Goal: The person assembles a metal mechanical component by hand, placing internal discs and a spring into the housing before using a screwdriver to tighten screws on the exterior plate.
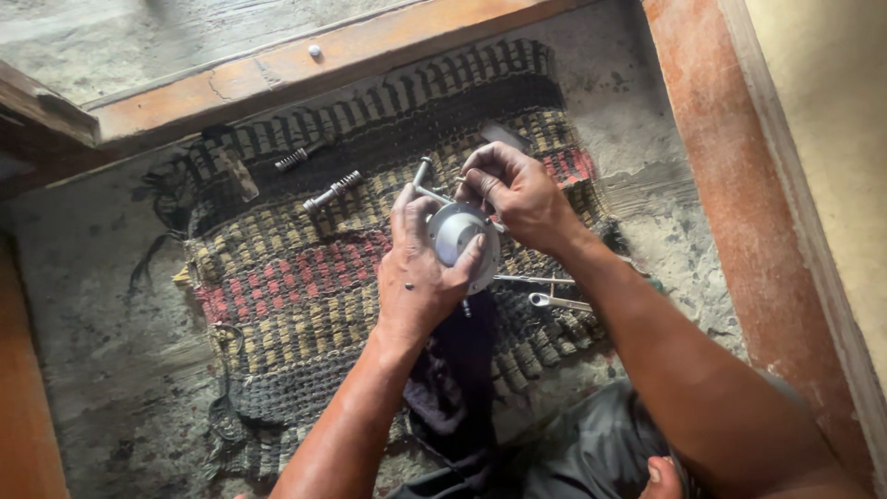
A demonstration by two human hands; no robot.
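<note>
Gripping a round grey metal part over a woven mat, the left hand is wrapping its fingers and thumb around the part's rim, holding it just above the mat's middle. The right hand is closing its fingers on a thin metal T-shaped tool whose shaft is running down into the top of the round part; the fingertips are pinched tight at the tool, right beside the left thumb. Both hands are touching the part or the tool, and both are clenched rather than loose.

Lying on the mat to the left of the hands are two short bolts with springs, apart from each other and well clear of the part. Resting just to the right, partly under the right forearm, are two slim wrenches, side by side. A dark cloth is hanging below the left wrist. A wooden frame is bordering the mat on the dusty concrete floor.
</note>
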